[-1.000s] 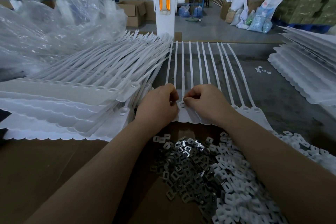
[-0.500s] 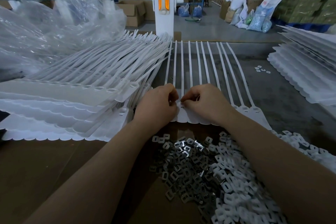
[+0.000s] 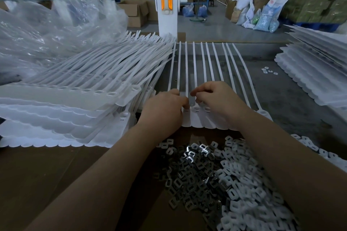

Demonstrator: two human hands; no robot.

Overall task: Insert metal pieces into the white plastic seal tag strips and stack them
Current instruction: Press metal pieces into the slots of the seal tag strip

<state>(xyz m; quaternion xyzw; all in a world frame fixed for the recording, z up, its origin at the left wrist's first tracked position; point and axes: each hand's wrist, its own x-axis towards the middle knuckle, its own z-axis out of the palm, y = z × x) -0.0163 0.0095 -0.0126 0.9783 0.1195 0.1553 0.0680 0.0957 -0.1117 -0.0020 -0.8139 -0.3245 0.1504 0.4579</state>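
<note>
Your left hand (image 3: 165, 112) and right hand (image 3: 219, 101) meet, fingers curled, over the heads of the seal tag strip (image 3: 195, 118), whose tails run straight away from you. Whether either pinches a metal piece cannot be told. The metal pieces (image 3: 191, 176) lie loose on the cardboard (image 3: 56, 174), just nearer you than both hands; the finished stack (image 3: 78, 103) sits left.

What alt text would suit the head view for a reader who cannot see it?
Both hands, left and right, work with curled fingers at the heads of a flat sheet of white tag strips. Metal pieces are heaped just below on brown cardboard, with stacked strips to the left.
</note>
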